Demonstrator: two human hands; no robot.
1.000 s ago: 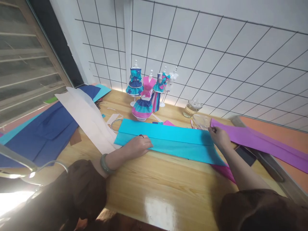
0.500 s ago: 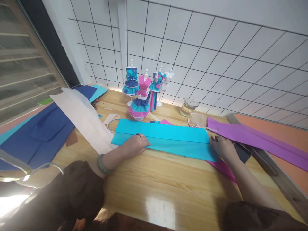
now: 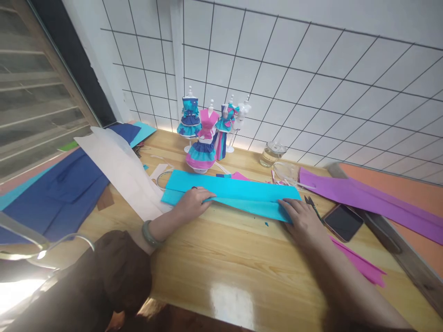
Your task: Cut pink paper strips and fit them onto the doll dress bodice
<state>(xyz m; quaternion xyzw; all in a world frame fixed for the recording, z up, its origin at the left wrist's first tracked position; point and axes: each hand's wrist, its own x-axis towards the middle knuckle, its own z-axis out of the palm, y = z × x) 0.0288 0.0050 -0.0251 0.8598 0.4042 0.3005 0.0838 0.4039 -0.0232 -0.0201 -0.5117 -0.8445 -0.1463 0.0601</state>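
Observation:
A long strip of turquoise crepe paper lies across the table, its near edge partly folded up. My left hand pinches that near edge left of the middle. At the right end, my right hand grips the same edge, fingers on top and thumb hidden. Just right of those fingers lies a dark pair of scissors. A phone rests beyond it, and a magenta strip lies beside my right forearm.
Small dress forms in paper outfits stand behind the strip, near a glass of liquid. Purple paper crosses the right table edge. White paper and dark blue paper spread at left. Tiny turquoise scraps lie in front.
My right hand has moved left and nearer, from beside the strip's right end onto its near edge. The scissors now lie uncovered on the table. The strip's near edge has been lifted and folded back.

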